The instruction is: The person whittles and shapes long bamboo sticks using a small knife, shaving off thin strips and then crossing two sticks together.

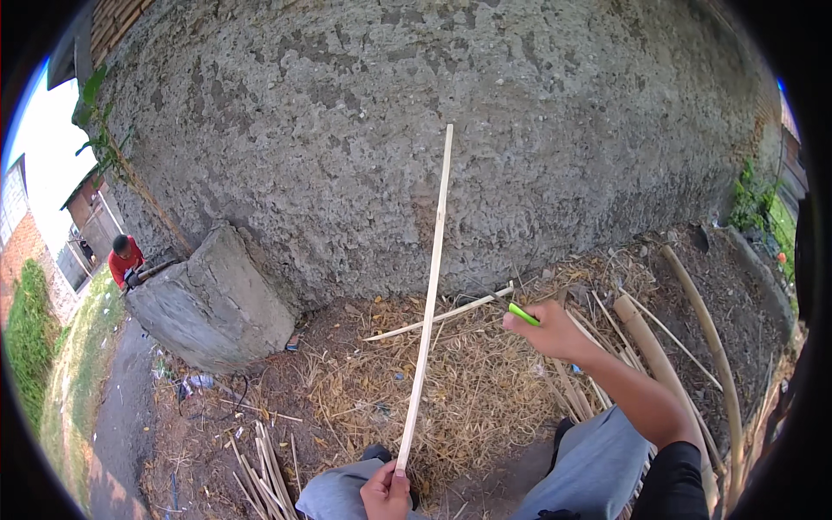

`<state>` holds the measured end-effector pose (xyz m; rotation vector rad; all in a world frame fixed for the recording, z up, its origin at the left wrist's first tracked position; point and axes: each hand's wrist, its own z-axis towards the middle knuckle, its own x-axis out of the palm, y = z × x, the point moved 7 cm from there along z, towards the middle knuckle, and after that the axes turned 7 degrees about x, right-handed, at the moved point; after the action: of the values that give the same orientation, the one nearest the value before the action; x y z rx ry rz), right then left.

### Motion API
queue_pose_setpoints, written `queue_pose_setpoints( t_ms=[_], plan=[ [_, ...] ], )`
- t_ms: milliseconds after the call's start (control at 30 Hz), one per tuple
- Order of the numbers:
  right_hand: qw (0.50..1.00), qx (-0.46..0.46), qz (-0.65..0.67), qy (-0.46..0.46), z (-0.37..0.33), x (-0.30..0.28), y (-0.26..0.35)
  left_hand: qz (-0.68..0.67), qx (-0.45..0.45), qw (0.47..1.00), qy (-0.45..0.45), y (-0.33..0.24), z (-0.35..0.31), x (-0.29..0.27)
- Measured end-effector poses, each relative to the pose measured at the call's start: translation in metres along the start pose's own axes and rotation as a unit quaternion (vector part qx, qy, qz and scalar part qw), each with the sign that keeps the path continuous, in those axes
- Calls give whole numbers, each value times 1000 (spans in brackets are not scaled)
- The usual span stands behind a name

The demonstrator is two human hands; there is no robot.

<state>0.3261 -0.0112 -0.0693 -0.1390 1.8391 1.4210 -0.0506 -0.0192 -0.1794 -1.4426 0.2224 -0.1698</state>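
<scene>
My left hand [386, 495] is closed around the lower end of a long, pale bamboo strip [432, 282], close to my left knee. The strip rises away from me, and its far end shows against the wall. My right hand [555, 333] grips a knife [523, 315] by its bright green handle, out to the right of the strip and apart from it. The knife's thin, dark blade points left and is hard to make out against the ground. Behind the held strip, another pale strip [403, 330] lies on the shavings.
A rough grey wall [329, 173] stands ahead. Dry shavings [485, 390] cover the ground before me. Bamboo poles [652, 351] lie on the right; several cut strips [264, 477] are at lower left. Beside a concrete block [217, 299] is a person in red [126, 260].
</scene>
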Motion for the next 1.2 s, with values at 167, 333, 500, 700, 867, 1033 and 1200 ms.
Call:
queue_pose_setpoints(
  t_ms=[167, 333, 500, 700, 867, 1033, 1200],
  plan=[
    [977, -30, 207, -30, -51, 23, -54, 166, 92, 981, -33, -18, -5, 3],
    [919, 120, 375, 7, -51, 36, -82, 268, 120, 955, -39, -47, -30, 8],
    [862, 92, 499, 16, -48, 25, -68, 206, 165, 965, -3, -58, -45, 24],
    [802, -70, 593, 3, -45, -2, -49, 233, 259, 937, 25, -31, -23, 70],
    [853, -48, 515, -74, -42, -13, -60, 316, 185, 923, 117, 14, 5, 90],
    [913, -83, 379, -127, -42, -9, -55, 488, 221, 823, 191, 7, 15, 104],
    [895, -72, 418, -141, -42, 9, -57, 404, 293, 838, 219, -46, 38, 140]
  ],
)
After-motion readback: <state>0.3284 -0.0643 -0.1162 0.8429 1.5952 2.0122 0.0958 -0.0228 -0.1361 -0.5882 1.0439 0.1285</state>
